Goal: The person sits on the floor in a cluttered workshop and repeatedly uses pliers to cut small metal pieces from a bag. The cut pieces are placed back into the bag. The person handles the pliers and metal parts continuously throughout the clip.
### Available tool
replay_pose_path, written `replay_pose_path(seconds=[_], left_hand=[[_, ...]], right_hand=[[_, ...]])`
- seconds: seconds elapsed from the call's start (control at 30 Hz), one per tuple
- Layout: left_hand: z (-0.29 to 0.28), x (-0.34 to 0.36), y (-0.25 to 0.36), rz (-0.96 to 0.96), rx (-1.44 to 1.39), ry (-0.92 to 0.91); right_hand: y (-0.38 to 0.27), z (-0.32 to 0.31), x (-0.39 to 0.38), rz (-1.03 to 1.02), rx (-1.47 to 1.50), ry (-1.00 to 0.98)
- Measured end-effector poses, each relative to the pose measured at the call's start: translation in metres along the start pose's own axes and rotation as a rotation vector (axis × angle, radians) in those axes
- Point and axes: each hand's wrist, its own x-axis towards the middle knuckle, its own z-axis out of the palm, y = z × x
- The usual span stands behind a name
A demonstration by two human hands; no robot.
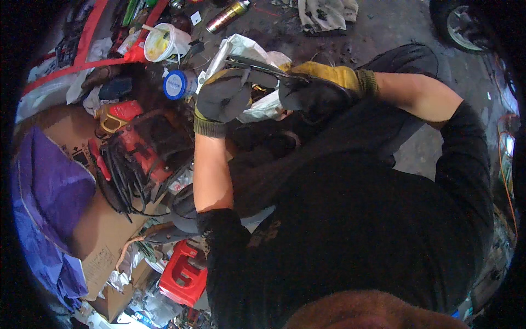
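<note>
Both hands wear yellow work gloves with dark grey palms and knitted cuffs. A long, thin, dark metal piece (256,64) spans between them; its exact kind I cannot make out. My left hand (223,97) is closed at its left end, and my right hand (318,90) grips the right end, hiding that part. Below and behind the gloves lies a crumpled white bag (236,47), opened, with small brassy and dark bits partly visible between the hands. Just left of my left hand stands a blue-lidded round tub (179,85).
A white bucket (160,44) with a stick and a spray can (228,16) stand beyond. On the left are a red and black tool bag (143,147), cardboard (118,219) and purple cloth (49,186). A red plastic stool (186,273) is lower left; a wheel (464,27) is far right.
</note>
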Motion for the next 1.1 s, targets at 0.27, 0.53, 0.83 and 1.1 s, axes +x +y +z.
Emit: replay_pose_path(seconds=[0.27,0.53,0.83,1.1], left_hand=[[0.080,-0.007,0.050,0.112,0.347,0.375],[0.077,-0.011,0.039,0.044,-0.052,0.319],[0.084,-0.009,0.031,0.250,-0.432,0.241],[0.079,-0.015,0.019,0.146,-0.520,0.271]], right_hand=[[-0.045,-0.004,0.014,0.514,-0.469,0.383],[-0.030,-0.016,0.016,0.284,-0.781,0.416],[-0.028,-0.028,0.017,0.200,-1.112,0.473],[-0.034,-0.029,0.016,0.154,-1.226,0.418]])
